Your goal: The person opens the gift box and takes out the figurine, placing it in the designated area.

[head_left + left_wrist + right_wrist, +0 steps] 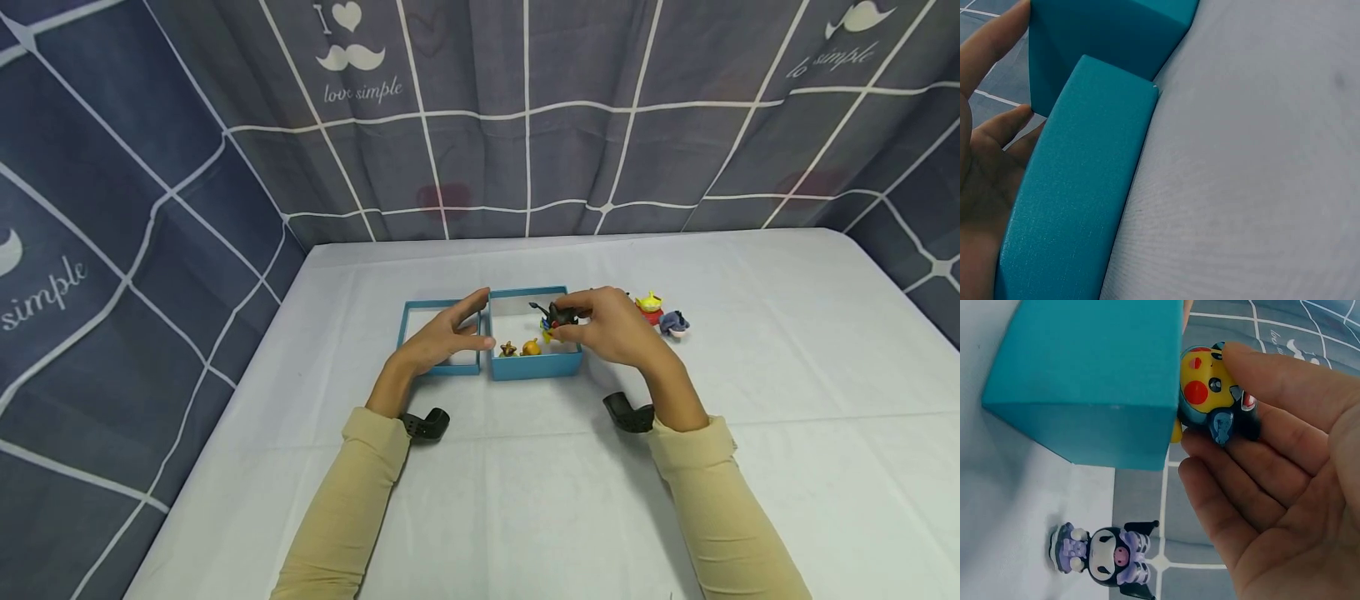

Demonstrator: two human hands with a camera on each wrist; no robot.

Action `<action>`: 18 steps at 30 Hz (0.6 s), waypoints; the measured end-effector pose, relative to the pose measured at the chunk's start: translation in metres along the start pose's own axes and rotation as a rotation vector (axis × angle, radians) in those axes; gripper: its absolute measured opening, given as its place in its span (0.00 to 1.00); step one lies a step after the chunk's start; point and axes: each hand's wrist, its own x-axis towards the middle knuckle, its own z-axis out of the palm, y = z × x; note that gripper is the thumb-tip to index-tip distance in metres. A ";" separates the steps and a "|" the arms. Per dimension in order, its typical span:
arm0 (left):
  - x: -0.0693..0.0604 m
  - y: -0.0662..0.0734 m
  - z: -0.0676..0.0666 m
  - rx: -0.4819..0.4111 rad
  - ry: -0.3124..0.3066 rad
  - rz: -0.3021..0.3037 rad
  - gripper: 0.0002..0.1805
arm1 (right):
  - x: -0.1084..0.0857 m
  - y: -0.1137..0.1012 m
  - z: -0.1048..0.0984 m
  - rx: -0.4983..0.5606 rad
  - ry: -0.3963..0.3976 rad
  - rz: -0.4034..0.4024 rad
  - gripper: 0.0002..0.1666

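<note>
A teal box (536,367) with a white inside stands on the white-covered table. Two small golden figurines, one star-like (508,349) and one rounder (531,347), lie in its near part. My right hand (618,325) pinches a yellow-faced figurine (1207,387) with red cheeks and a dark costume between thumb and fingers, at the box's right wall. My left hand (438,337) reaches over the shallow teal lid (442,370), its spread fingertips touching the box's left side. In the left wrist view the lid (1079,187) hides part of the palm.
Right of the box stand a yellow-green figurine in red (649,307) and a blue-grey one (674,323). A black, white and purple figurine (1107,555) shows in the right wrist view. A dark gridded curtain (570,158) hangs behind the table.
</note>
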 end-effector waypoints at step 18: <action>-0.001 0.001 0.000 0.016 0.008 -0.012 0.48 | -0.011 -0.009 -0.021 0.085 -0.007 -0.017 0.21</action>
